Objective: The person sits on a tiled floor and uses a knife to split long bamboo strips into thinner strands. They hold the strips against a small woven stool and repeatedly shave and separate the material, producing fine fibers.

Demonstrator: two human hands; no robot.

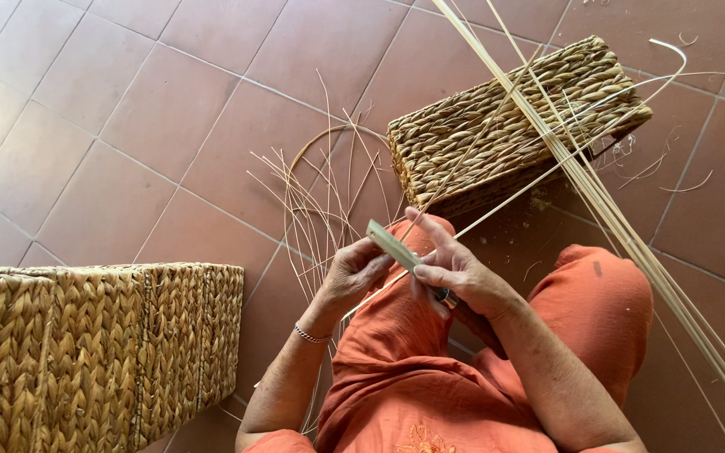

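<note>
Both hands meet over the person's orange-clad lap: the left hand (352, 273) pinches one end of a flat pale strip (392, 244), and the right hand (455, 273) closes on its other end along with a dark-handled tool (444, 295). Beyond the strip lies a small woven basket (505, 126), crossed by long cane strands (597, 201); a larger woven basket (94, 352) stands left of the lap.

flat pale reed strip (389, 244) | tilted | above lap, between both hands
</note>
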